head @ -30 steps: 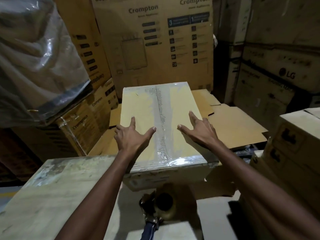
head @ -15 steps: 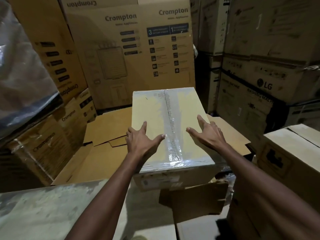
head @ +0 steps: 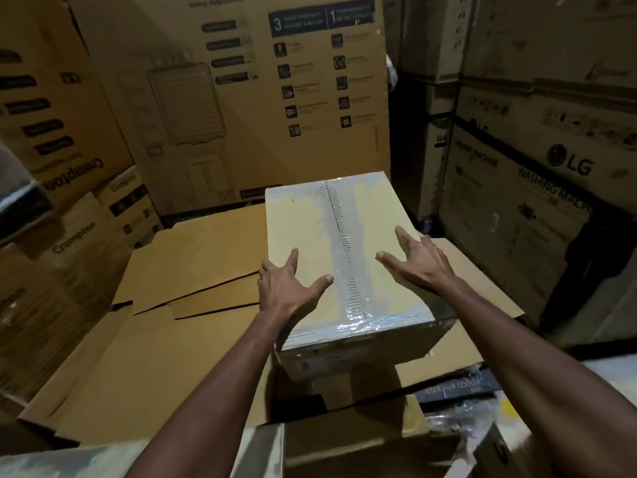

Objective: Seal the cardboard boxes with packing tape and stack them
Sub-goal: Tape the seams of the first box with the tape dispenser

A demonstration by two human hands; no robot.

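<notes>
- Left hand and right hand press flat, fingers spread, gripping nothing, on the pale brown rectangular cardboard box at frame centre.
- Clear packing tape covers its top seam between them.
- Flattened brown cardboard sheets lie beneath.

Pretty boxed in here. Taking the taped box as clock centre: 12 is walled off by a tall printed carton close behind it, 2 to 3 is a stack of LG cartons, and 9 to 10 is a pile of Crompton boxes. There's room low at 8 to 10 over the flat cardboard sheets, plus a dark narrow gap at 1. The left hand and right hand take up the lid's near half. Plastic-wrapped stuff crowds 5.
</notes>
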